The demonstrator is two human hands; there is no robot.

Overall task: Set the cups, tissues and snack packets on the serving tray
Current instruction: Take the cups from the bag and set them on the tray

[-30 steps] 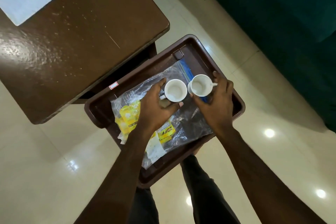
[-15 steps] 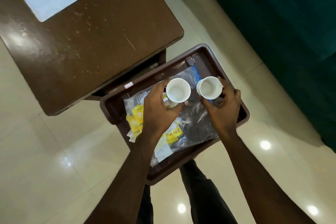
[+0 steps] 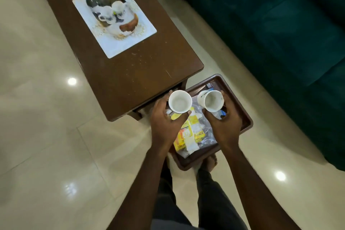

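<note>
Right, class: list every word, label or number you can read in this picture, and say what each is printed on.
"ZOFF", seen upside down and partly blurred, on a yellow snack packet inside the clear bag on the brown tray.
Other print on the packets: too blurred to read.
White cups, table mat: no readable text.

I see a glossy cream tiled floor (image 3: pixel 46 136) filling the room from nine o'clock down to six, with thin grout lines and round ceiling-light reflections at nine, seven and four o'clock. A dark brown wooden coffee table (image 3: pixel 130 73) runs from twelve toward the centre, its top scuffed. On it, at eleven o'clock, lies a white rectangular printed placemat (image 3: pixel 113 18). A deep teal upholstered sofa (image 3: pixel 280 24) fills one to three o'clock.
</note>
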